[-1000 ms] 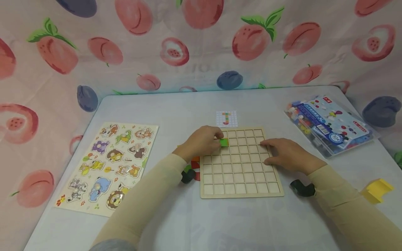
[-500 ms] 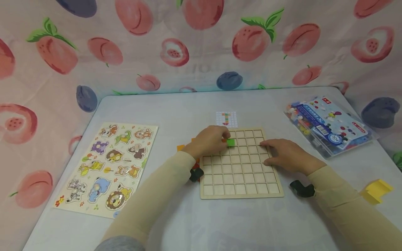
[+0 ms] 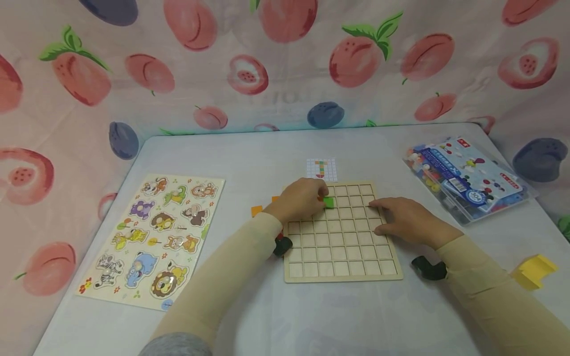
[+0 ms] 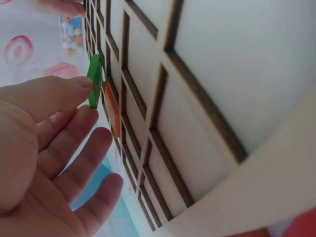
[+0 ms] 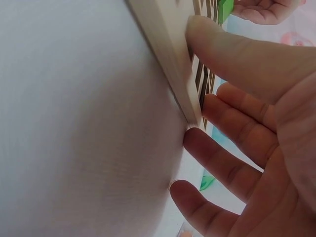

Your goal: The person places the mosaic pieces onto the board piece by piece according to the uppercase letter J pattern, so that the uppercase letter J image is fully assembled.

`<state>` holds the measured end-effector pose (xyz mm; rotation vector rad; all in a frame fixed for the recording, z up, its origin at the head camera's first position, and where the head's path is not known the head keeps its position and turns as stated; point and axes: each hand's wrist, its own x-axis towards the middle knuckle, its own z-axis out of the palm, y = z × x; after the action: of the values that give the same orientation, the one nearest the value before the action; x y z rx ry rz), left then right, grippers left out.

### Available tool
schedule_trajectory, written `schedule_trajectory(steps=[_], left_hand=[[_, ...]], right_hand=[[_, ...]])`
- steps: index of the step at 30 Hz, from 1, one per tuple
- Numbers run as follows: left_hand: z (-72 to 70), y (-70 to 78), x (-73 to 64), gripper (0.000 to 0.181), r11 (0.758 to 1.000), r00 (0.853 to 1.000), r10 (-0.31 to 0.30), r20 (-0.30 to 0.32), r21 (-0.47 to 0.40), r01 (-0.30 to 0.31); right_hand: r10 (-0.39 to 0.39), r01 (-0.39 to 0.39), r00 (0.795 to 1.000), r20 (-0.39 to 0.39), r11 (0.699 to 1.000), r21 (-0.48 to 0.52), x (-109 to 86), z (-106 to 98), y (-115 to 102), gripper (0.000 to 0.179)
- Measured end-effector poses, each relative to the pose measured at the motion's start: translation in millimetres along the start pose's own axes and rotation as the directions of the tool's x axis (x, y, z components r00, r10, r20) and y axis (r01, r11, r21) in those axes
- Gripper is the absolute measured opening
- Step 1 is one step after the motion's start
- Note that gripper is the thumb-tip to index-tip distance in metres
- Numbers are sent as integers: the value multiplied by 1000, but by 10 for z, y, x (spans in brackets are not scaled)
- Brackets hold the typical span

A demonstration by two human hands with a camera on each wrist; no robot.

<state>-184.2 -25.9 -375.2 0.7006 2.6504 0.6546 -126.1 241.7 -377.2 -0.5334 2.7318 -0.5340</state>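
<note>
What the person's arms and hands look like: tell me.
A plain tan left sleeve and right sleeve reach the wrists; grey fabric shows at the left sleeve's upper end. The left hand and right hand are bare, no rings visible. A black piece shows by each wrist.

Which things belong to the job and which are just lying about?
Likely job things:
green tile, pinched by the left hand
grid board, touched by the right hand
orange tiles
pattern card

Apparently lying about:
animal puzzle
plastic box
yellow piece

Matt wooden grid board (image 3: 340,254), smooth green tile (image 4: 96,74), glossy clear plastic box (image 3: 472,173), matt cloth sleeves (image 3: 231,274)
</note>
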Motion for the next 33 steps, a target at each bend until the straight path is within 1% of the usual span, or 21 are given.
schedule_trajectory(steps=[8, 16, 23, 33], left_hand=[[-12, 41, 14, 26, 1000, 1000, 5, -2, 11, -5], [-12, 90, 31, 25, 1000, 1000, -5, -3, 25, 5], [1, 93, 43, 24, 1000, 1000, -1, -2, 28, 1], [23, 92, 68, 24, 999, 1000, -14, 6, 38, 14]], right_hand=[[3, -3, 1000, 5, 1000, -4, -4, -6, 0, 67], [8, -8, 1000, 1, 1000, -2, 4, 3, 2, 67], [15, -15, 1000, 3, 1000, 4, 8, 8, 0, 68], [30, -30, 1000, 6, 999, 15, 4, 0, -8, 69]])
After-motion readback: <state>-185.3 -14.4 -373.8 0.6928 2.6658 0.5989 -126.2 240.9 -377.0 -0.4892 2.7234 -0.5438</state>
